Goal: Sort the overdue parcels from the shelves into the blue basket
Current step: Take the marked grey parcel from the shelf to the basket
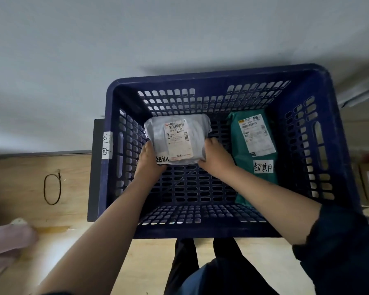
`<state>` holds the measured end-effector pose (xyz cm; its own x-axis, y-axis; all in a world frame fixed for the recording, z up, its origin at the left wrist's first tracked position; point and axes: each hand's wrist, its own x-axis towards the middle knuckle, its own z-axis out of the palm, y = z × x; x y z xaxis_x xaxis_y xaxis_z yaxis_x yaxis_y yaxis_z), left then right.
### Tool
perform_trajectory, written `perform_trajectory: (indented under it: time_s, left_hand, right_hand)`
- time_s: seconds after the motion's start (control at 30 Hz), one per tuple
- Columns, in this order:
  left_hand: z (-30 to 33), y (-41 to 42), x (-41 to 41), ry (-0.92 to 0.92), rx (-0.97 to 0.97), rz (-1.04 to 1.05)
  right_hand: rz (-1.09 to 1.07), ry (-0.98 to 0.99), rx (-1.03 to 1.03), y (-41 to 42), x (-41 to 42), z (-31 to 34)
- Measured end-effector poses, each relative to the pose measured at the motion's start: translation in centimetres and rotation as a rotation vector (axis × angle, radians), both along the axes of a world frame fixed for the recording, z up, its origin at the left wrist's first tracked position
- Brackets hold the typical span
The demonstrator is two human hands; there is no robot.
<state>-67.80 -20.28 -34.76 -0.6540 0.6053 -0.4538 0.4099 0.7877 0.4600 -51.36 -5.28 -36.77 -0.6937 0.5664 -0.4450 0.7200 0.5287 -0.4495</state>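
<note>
Both bare forearms reach forward from the camera into the dark blue perforated plastic basket (320, 86). Left hand (150, 159) and right hand (214, 157) hold the near corners of a grey plastic mailer parcel with a white shipping label (177, 139), fingers curled under its near edge, thumbs on top. This parcel lies over the far-left part of the basket floor, its label's long axis running away from the person; whether it rests on the floor cannot be determined. A green plastic mailer parcel with a white label (256, 171) lies just to the right, apart from it. Release probably requires only that both hands let go and withdraw toward the person.
</note>
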Motion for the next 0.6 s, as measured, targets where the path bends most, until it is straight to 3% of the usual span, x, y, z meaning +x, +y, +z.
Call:
perform_trajectory:
  time_s: [0.23,0.4,0.6]
  left_hand:
    - [5.8,-1.2,2.0,0.055,0.02,-0.16]
    - [10.1,-4.3,5.0,0.325,0.113,-0.345]
    - [13.6,-7.1,8.0,0.475,0.14,-0.283]
  right_hand:
    - [0.025,0.194,0.043,-0.9,1.9,5.9]
    - [-0.01,0.368,0.115,-2.2,5.1,11.0]
    - [0.076,0.496,0.211,-3.4,8.4,14.0]
